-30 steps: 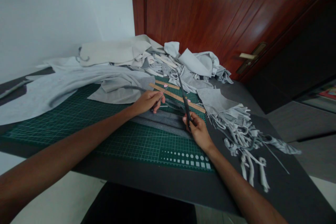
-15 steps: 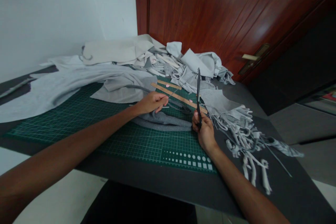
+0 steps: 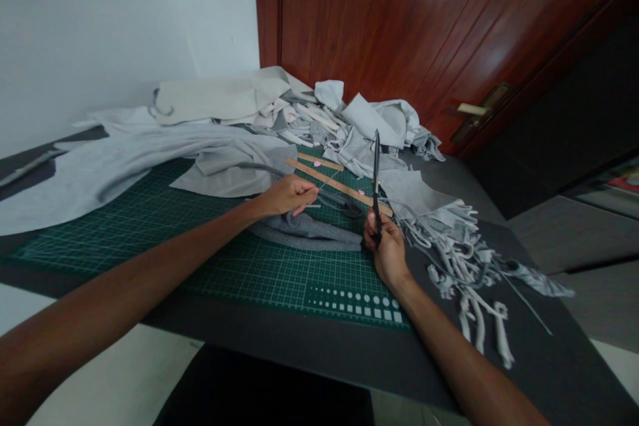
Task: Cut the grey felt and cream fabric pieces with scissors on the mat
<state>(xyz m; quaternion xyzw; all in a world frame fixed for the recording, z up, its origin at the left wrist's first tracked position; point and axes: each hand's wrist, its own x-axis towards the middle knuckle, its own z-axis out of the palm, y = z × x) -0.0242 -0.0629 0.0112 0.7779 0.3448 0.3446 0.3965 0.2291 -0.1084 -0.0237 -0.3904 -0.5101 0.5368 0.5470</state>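
**Black scissors (image 3: 376, 176) upright in right hand (image 3: 389, 256), left fingers (image 3: 305, 200) pinching a thin strand (image 3: 324, 181)**

Left hand (image 3: 285, 196): thumb and fingers closed together on the strand, which is pale and too fine to identify. It runs up and right from the fingertips towards the wooden rulers (image 3: 329, 180).

Right hand: fingers wrapped closed around the scissors at the handle end, tips pointing up. Blades appear shut, but they are nearly edge-on, so I can't be sure.

Directly below both hands, a rumpled band of dark grey fabric (image 3: 304, 233) lies on the green cutting mat (image 3: 239, 273). A darker grey strip (image 3: 342, 206) sits just beyond it, between the hands, beside the rulers. The rulers lie angled across the upper mat, with small pink marks (image 3: 360, 192) near the scissors.

Right of centre, a fringed piece of grey fabric (image 3: 449, 246) spills off the mat onto the dark bench (image 3: 279, 339), its cut strips trailing to the lower right. Crumpled pale grey cloth (image 3: 359, 130) is heaped at the back, against the reddish-brown wooden door (image 3: 399, 20) with its metal handle (image 3: 472, 110). A wide pale grey sheet (image 3: 94, 176) covers the left of the bench, below the white wall (image 3: 100, 33).
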